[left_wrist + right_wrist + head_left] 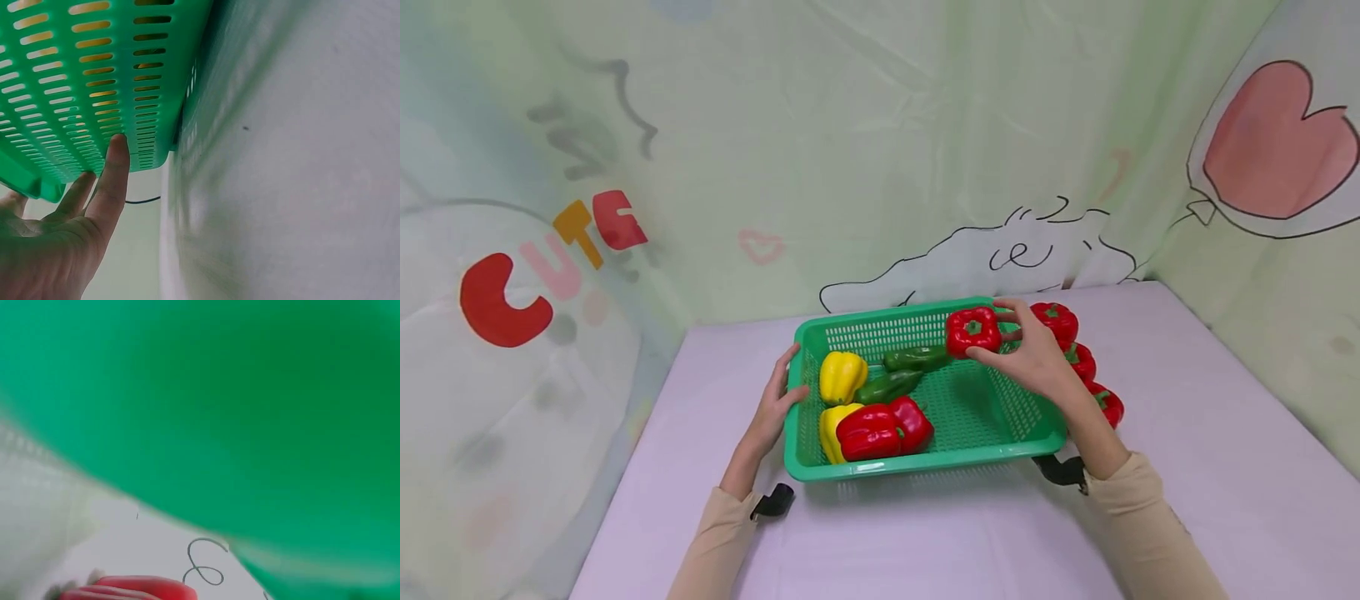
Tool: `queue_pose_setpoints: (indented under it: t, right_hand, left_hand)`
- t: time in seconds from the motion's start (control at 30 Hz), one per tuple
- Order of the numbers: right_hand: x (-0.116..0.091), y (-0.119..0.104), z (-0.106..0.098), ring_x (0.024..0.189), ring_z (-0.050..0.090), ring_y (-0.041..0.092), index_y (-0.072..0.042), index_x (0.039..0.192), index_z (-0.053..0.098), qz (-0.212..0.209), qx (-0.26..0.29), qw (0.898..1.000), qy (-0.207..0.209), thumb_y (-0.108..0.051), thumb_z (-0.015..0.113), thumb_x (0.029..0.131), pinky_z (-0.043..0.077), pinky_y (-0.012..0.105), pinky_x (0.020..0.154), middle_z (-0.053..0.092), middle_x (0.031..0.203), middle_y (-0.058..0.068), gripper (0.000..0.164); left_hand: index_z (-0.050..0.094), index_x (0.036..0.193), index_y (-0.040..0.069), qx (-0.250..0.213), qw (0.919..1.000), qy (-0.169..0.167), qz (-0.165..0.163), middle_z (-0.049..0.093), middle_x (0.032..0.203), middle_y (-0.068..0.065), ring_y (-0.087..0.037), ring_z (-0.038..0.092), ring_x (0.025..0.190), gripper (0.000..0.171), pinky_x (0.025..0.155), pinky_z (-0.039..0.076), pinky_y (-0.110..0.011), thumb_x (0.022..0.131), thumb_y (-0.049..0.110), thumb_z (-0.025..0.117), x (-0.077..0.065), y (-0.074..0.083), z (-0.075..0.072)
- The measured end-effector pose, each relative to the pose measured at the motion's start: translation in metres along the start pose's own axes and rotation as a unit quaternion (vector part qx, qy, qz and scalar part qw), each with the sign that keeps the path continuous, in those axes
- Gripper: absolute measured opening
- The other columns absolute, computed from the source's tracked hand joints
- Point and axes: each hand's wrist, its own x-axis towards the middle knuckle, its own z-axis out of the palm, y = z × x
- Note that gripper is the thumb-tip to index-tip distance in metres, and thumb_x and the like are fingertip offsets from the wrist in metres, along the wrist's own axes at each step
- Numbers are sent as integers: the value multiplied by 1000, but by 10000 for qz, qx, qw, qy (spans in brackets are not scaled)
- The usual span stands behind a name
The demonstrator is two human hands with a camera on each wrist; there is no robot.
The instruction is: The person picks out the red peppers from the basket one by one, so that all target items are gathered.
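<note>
My right hand (1030, 350) pinches a red bell pepper (973, 332) between thumb and fingers, over the right part of a green plastic basket (925, 471). The right wrist view is mostly filled by blurred green basket wall. My left hand (772, 408) grips the basket's left rim, thumb over the edge and fingers along the slotted outer wall (94, 81). Inside, at the left, lie yellow bell peppers (842, 377), two long green peppers (917, 359) and red bell peppers (869, 432). One yellow pepper is partly hidden beneath a red one.
More red bell peppers (1103, 405) stand in a row on the table just right of the basket, partly behind my right arm. A pale cloth (895, 542) covers the table. A printed curtain (850, 150) hangs behind it.
</note>
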Motion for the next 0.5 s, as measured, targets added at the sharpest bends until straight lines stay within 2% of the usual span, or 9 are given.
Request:
queue_pose_setpoints:
  t: [0.13, 0.2, 0.3, 0.37, 0.5]
  right_hand:
    - [4, 0, -14, 109, 56, 37, -6, 144, 36, -41, 334, 9974, 634, -30, 78, 85, 53, 26, 73, 48, 141, 21, 76]
    - [4, 1, -22, 113, 54, 37, -6, 146, 35, 80, 462, 9946, 930, -30, 76, 86, 55, 31, 79, 46, 143, 19, 77]
    - [1, 7, -34, 119, 51, 37, -8, 150, 30, 365, 543, 9898, 1266, -33, 75, 87, 52, 49, 91, 43, 148, 17, 81]
    - [-1, 14, -42, 121, 49, 36, -10, 151, 29, 578, 480, 9862, 1476, -37, 75, 87, 48, 55, 94, 41, 150, 16, 83]
    - [-4, 31, -56, 116, 50, 27, -15, 152, 31, 967, 339, 9765, 1896, -41, 74, 86, 52, 26, 86, 42, 151, 11, 83]
  left_hand:
    - [18, 158, 18, -5, 9999, 48, 105, 33, 155, -21, -40, 45, 129, 67, 98, 47, -48, 99, 14, 49, 2, 2, -1]
    - [18, 158, 18, -23, 9999, 28, 101, 32, 155, -21, -41, 44, 130, 66, 99, 46, -49, 99, 14, 48, 3, 3, -1]
    - [17, 158, 17, -51, 10000, -14, 64, 31, 155, -21, -41, 43, 131, 67, 101, 44, -50, 100, 14, 48, 2, 2, -1]
    - [17, 158, 17, -45, 10000, -16, 33, 31, 156, -21, -41, 42, 132, 67, 102, 42, -52, 100, 14, 48, 1, 2, -1]
    - [18, 158, 21, -47, 10000, -16, -62, 31, 156, -19, -40, 41, 133, 67, 103, 40, -55, 99, 16, 49, -2, 0, 0]
